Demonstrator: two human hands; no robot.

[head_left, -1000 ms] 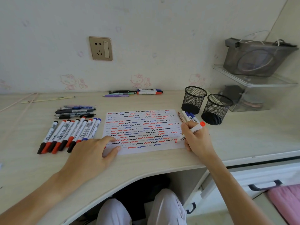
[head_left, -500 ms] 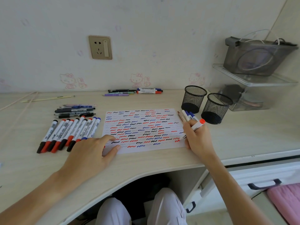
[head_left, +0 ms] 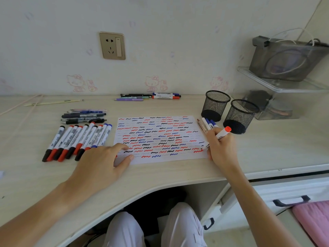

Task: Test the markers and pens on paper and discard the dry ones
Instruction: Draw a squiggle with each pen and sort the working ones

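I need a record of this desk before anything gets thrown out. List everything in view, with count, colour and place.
paper: one, white, covered in red, black and blue squiggles, desk centre
row of markers: about ten, white barrels with black, red or blue caps, left of paper
pens: several, dark and blue, behind that row
pens and markers by the wall: a few, mixed colours
markers by the cups: about four, right of paper
mesh cups: two, black, right rear
clear shelf: one, far right, grey basket on top
wall socket: one, gold
left hand: flat on paper's lower left corner
right hand: holds red marker, tip on paper
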